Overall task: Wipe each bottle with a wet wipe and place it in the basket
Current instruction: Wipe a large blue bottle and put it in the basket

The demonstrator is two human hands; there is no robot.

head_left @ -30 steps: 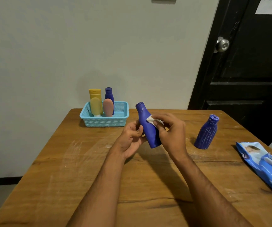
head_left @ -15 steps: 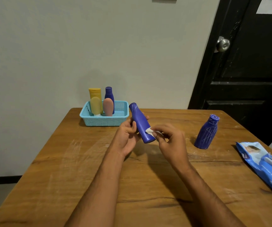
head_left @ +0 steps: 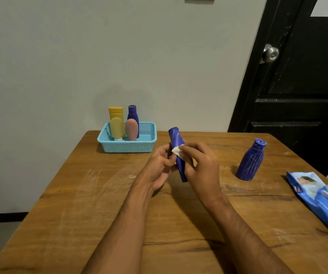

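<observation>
Here, the held blue bottle (head_left: pixel 177 147) shows pale scribble marks.

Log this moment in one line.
left hand holds blue bottle | right hand rubs wipe | basket: four bottles

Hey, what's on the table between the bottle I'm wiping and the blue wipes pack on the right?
In the head view, another blue bottle, scribbled with white marks, stands upright between the held bottle and the wipes pack.
</observation>
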